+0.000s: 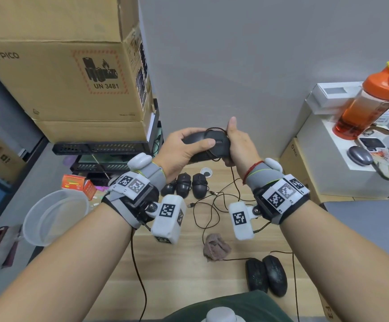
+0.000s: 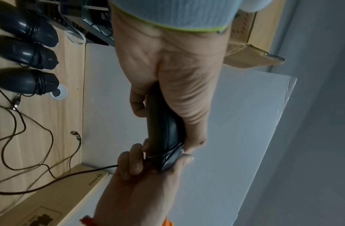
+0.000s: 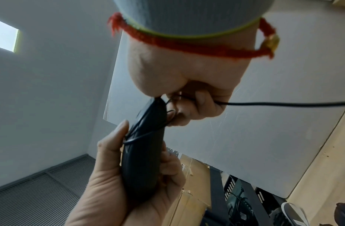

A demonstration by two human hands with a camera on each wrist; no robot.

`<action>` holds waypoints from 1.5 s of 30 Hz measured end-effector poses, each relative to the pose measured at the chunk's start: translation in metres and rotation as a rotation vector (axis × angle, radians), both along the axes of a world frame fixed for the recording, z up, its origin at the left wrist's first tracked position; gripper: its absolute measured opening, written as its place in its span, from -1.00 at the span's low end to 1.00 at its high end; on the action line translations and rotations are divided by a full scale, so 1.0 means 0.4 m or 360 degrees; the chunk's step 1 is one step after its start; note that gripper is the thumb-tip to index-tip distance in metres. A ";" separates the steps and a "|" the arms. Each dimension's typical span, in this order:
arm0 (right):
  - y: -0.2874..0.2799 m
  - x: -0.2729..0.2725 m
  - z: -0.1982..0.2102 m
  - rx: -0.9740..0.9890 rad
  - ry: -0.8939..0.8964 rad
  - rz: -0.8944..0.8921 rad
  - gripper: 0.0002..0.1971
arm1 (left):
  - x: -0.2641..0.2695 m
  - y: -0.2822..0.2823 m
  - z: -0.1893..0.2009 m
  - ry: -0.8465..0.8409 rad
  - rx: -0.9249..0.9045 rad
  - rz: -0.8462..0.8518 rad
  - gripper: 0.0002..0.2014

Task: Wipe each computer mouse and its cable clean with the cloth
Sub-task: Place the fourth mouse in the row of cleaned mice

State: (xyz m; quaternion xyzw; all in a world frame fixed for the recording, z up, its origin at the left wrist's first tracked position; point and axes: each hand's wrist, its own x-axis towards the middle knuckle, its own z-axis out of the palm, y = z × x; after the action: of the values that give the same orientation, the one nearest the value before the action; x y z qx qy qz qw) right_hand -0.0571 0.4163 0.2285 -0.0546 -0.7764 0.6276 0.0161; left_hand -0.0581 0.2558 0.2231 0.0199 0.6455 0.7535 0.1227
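Observation:
A black mouse [image 1: 206, 145] is held up above the desk, its cable looped round its front. My left hand [image 1: 184, 147] grips its body [image 2: 162, 126] from the left. My right hand [image 1: 237, 145] pinches the cable [image 3: 264, 104] at the mouse's front end [image 3: 148, 116], thumb up. The cable hangs down to the desk [image 1: 234, 182]. A crumpled brownish cloth [image 1: 215, 247] lies on the desk below my hands, touched by neither hand. Three black mice [image 1: 184, 187] with wound cables sit in a row behind it. Two more black mice [image 1: 266, 275] lie at the near right.
Loose cables [image 1: 209, 210] sprawl over the wooden desk [image 1: 177, 275]. Cardboard boxes [image 1: 68, 77] are stacked at the left over black trays [image 1: 100, 148]. A clear bowl [image 1: 54, 217] sits at the left. An orange bottle [image 1: 370, 103] and a grey mouse [image 1: 359, 155] stand on white boxes at the right.

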 end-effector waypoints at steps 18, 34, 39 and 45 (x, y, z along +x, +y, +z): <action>0.007 -0.005 -0.060 -0.0426 -0.0057 0.0436 -0.78 | -0.026 -0.046 -0.012 -0.0112 0.0026 0.0087 -0.65; -0.003 0.012 -0.061 -0.0025 0.0142 0.0476 -0.68 | -0.015 -0.030 -0.001 -0.0177 0.0192 0.0032 -0.61; 0.033 -0.012 -0.071 0.0135 -0.0001 0.0638 -0.83 | -0.020 -0.037 0.001 -0.0180 0.0186 0.0044 -0.59; 0.024 -0.014 -0.094 0.0217 -0.0067 0.0520 -0.65 | -0.028 -0.029 -0.008 -0.0128 0.0265 0.0102 -0.61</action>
State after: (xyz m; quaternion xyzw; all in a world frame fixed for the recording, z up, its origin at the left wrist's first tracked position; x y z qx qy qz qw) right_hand -0.0626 0.4260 0.1911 0.0605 -0.8160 0.5664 -0.0987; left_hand -0.0693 0.2441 0.2201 -0.0208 0.5756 0.8082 0.1224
